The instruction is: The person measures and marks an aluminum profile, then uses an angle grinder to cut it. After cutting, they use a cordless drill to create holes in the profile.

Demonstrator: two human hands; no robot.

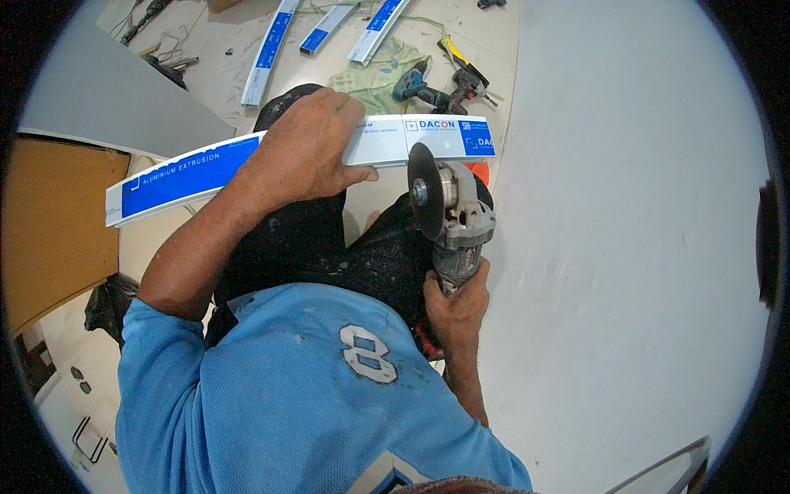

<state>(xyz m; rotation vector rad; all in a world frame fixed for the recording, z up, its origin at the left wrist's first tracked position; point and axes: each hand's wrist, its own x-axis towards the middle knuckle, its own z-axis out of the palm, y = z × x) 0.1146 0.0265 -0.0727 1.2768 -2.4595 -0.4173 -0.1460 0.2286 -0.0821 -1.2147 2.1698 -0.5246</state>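
Observation:
Across my knees lies a long aluminium profile [197,171] covered in blue and white film. My left hand [317,144] is closed over its middle, thumb on the near edge. In my right hand [459,305] is an angle grinder [465,218], gripped around its body with the head pointing away from me. Its dark cutting disc [425,192] stands on edge close to the near side of the profile, right of my left hand. Whether the disc touches the profile I cannot tell.
Farther off on the floor lie several more profiles [270,53], a pale green cloth [374,78], a teal cordless drill [424,89] and a second, dark power tool [469,82]. A white wall [625,247] rises close on my right. At left stands a wooden panel [62,222].

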